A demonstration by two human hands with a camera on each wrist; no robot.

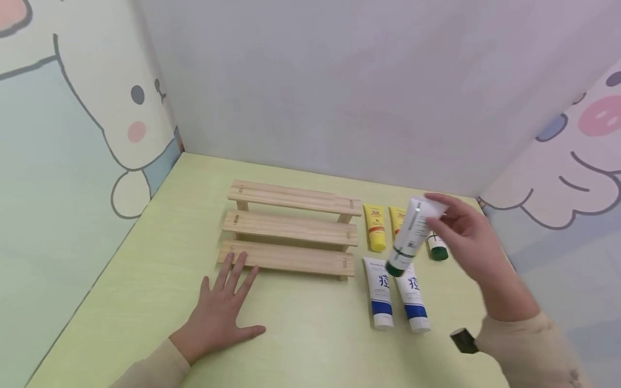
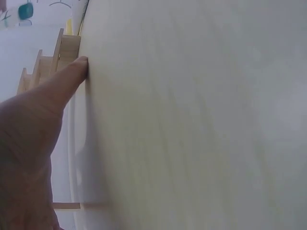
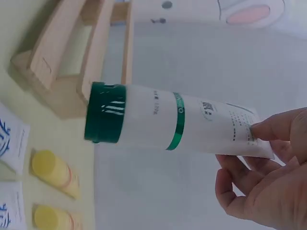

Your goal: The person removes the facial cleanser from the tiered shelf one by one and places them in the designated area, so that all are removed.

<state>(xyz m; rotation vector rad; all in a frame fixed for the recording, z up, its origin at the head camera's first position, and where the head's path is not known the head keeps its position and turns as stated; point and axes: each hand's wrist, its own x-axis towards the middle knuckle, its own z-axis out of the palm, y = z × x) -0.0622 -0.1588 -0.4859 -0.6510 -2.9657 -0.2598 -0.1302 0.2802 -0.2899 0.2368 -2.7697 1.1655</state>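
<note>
My right hand [image 1: 466, 237] pinches a white tube with a green cap [image 1: 409, 234] by its flat end, thumb on one side and fingers on the other. The tube hangs tilted, cap down, overlapping the other tubes in the head view; in the right wrist view its green cap [image 3: 105, 112] points left. My left hand [image 1: 220, 312] rests on the table with fingers spread, fingertips at the front board of a three-tier wooden rack [image 1: 291, 258]. In the left wrist view the thumb [image 2: 72, 79] stretches along the tabletop.
Right of the rack lie two yellow tubes [image 1: 375, 226], two white tubes with blue bands [image 1: 380, 296] and another green-capped tube [image 1: 438, 249], partly behind my hand. Walls with cartoon animals [image 1: 138, 108] enclose the pale green table [image 1: 301, 328].
</note>
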